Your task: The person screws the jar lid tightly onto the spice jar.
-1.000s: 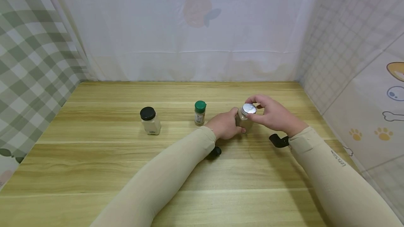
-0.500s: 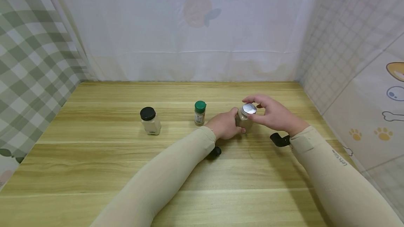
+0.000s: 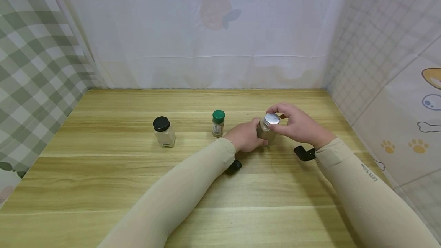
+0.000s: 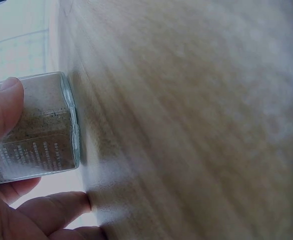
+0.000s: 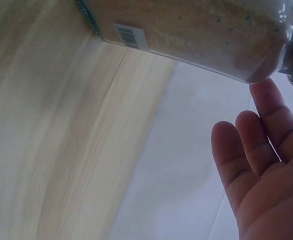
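Note:
A clear glass spice jar with brown speckled powder stands on the table, right of centre in the head view. My left hand grips its body from the left. In the left wrist view the thumb lies across the jar, and other fingertips meet the tabletop. On top sits a shiny silver lid, which my right hand pinches between thumb and fingers. From the right wrist, the jar shows a barcode near its base; several fingers extend beside its neck, and the thumb is out of that view.
A small green-capped shaker stands left of the left hand. Farther left is a black-capped jar of pale powder. White cloth hangs along the table's back edge; a patterned wall flanks the right.
The right hand's thumb and fingers spread slightly from the lid half a second ago, and have now closed back onto it. The left hand and jar stay in place.

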Available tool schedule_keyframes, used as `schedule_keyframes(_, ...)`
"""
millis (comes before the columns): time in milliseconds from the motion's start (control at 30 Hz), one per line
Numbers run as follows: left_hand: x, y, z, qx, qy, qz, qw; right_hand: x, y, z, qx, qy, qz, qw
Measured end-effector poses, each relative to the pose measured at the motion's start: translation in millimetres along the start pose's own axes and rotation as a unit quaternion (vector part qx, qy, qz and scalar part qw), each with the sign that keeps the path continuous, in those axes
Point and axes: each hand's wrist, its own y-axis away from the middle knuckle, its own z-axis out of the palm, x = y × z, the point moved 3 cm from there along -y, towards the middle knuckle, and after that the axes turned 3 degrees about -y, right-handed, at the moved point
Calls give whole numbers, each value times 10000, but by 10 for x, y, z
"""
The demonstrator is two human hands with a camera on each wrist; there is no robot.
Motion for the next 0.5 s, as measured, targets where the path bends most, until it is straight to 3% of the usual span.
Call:
schedule_keyframes(233, -3, -8, 0, 2, -25, 12, 10000, 19, -7, 12, 8, -75, 211, 9997)
schedule_keyframes(500, -16, -21, 21, 23, 31, 22, 10000, 23, 14, -8, -57, 111, -99, 9999)
